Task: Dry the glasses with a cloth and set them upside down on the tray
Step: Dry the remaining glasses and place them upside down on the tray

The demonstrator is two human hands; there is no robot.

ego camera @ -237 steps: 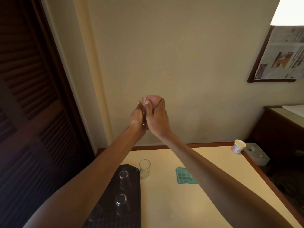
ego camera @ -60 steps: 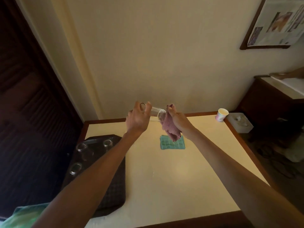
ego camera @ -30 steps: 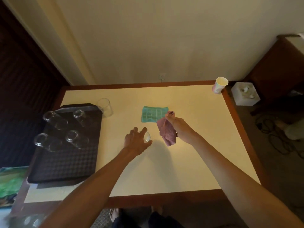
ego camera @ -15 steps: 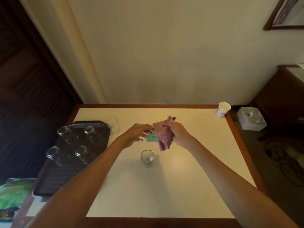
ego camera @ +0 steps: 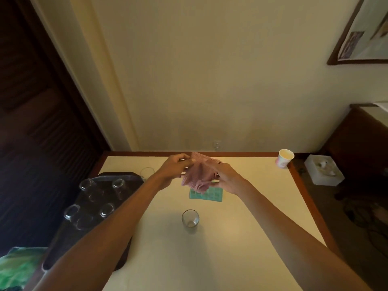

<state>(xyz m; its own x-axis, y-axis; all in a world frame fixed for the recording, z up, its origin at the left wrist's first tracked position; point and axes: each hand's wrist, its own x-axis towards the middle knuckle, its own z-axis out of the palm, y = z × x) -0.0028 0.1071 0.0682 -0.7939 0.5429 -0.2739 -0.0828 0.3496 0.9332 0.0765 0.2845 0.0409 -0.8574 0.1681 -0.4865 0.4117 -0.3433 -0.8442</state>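
Head view. Both hands are raised over the far half of the bench (ego camera: 241, 238), holding one pink cloth (ego camera: 198, 175) between them. Left hand (ego camera: 174, 171): fingers curled, pinching the cloth's left edge. Right hand (ego camera: 227, 177): grips the right side, with the bunched lower part of the cloth hanging below.

Loose glass (ego camera: 190, 219): stands on the bench nearer the camera than the hands, between the two forearms. Long axis vertical, mouth up, base on the bench. Neither hand touches it.

Tray (ego camera: 69, 238): dark, at the left side of the bench. Four glasses stand on it in two rows: (ego camera: 87, 185), (ego camera: 118, 184), (ego camera: 71, 213), (ego camera: 107, 208). Cannot tell which end is up. Another glass (ego camera: 147, 173) stands on the bench just beyond the tray's far right corner.

Teal cloth (ego camera: 206, 195): flat on the bench below the hands. Paper cup (ego camera: 284, 158): upright at the far right corner.
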